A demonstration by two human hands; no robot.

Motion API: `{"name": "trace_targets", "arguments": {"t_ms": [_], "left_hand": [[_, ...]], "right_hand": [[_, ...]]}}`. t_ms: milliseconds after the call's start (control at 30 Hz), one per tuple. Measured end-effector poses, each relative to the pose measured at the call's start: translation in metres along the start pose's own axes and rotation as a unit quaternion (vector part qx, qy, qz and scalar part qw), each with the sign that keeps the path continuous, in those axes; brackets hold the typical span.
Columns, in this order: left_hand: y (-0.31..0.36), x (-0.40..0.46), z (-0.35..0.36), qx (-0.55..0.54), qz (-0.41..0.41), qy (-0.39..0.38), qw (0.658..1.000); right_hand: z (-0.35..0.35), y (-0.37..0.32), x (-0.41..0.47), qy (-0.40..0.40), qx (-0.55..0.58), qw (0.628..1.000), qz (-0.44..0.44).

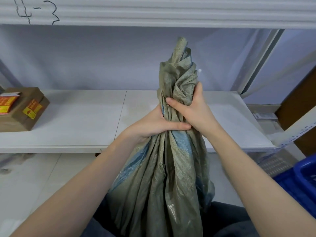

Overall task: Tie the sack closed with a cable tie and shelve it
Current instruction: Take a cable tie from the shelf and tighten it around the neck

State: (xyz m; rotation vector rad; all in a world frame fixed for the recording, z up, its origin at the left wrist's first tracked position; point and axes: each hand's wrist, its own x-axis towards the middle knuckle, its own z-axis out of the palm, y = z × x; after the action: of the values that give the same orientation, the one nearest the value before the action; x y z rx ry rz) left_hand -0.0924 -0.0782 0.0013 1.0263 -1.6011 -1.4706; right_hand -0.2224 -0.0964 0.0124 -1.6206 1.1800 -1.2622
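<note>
Sack [164, 177] fabric is gathered into a twisted neck, which is gripped by both hands: the left hand [153, 124] is wrapped around it lower down, and the right hand [191, 108] is closed around it just above, probably so that the neck is kept narrow for the tie. A thin pale strip [199, 71], perhaps the cable tie, is seen behind the right hand. The sack is held upright in front of the white shelf [77, 120], where a cardboard box [22, 110] is placed at the left.
</note>
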Motion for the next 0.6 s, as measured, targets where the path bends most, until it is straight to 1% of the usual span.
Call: {"name": "trace_targets", "arguments": {"t_ms": [167, 333, 500, 600], "left_hand": [[0.004, 0.006, -0.003, 0.026, 0.036, 0.082, 0.996], [0.003, 0.005, -0.016, 0.054, 0.024, 0.153, 0.986], [0.001, 0.001, -0.019, 0.124, -0.040, 0.167, 0.977], [-0.002, 0.000, -0.018, 0.170, -0.034, 0.175, 0.969]], "right_hand": [[-0.009, -0.007, -0.004, -0.003, -0.067, 0.998, -0.018], [-0.010, -0.006, -0.006, 0.005, -0.104, 0.994, -0.029], [-0.015, 0.001, -0.004, 0.031, -0.072, 0.997, -0.009], [-0.021, 0.005, -0.002, 0.050, -0.086, 0.995, -0.012]]}}
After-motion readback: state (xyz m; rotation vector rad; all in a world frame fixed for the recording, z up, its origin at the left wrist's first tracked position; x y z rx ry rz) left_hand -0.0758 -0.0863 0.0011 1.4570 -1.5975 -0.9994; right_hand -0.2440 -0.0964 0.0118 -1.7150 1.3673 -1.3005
